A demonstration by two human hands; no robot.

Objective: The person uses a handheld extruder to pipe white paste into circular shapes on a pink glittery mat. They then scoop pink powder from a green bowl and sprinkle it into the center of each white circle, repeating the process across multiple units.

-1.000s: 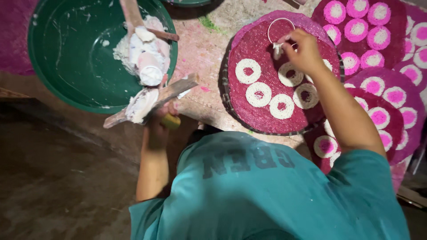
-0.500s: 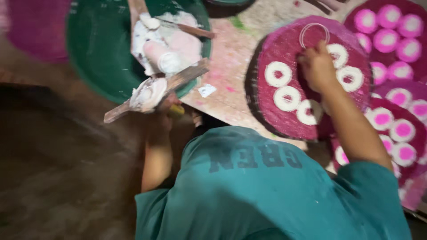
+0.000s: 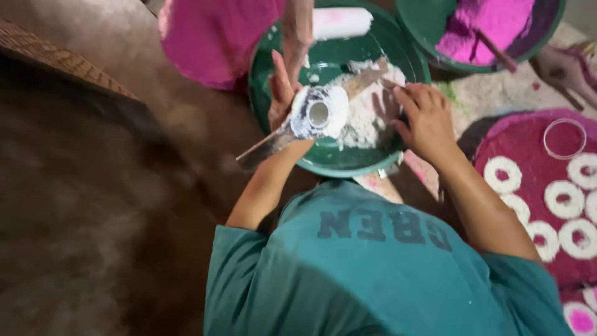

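Observation:
My left hand (image 3: 281, 93) holds a flat wooden stick (image 3: 367, 76) over the green basin (image 3: 323, 163). A white ring-shaped lump of paste (image 3: 318, 113) lies on the stick next to my palm. My right hand (image 3: 426, 118) is inside the same basin, back upward, with bent fingers on the heap of white powder (image 3: 367, 121) near the stick's far end. What lies under those fingers is hidden. A white cylinder (image 3: 341, 22) lies on the basin's far rim.
A round pink mat (image 3: 528, 146) with several white rings and a clear ring mould (image 3: 564, 138) lies at right. A second green basin (image 3: 547, 28) of pink powder stands top right, another person's hand (image 3: 569, 68) beside it. A pink heap (image 3: 217, 37) lies top left, a woven edge (image 3: 62, 62) far left.
My right hand has left the pink mat and gone into the green basin; the clear ring mould stays on the mat. My left hand has lifted the stick with the white lump over the basin.

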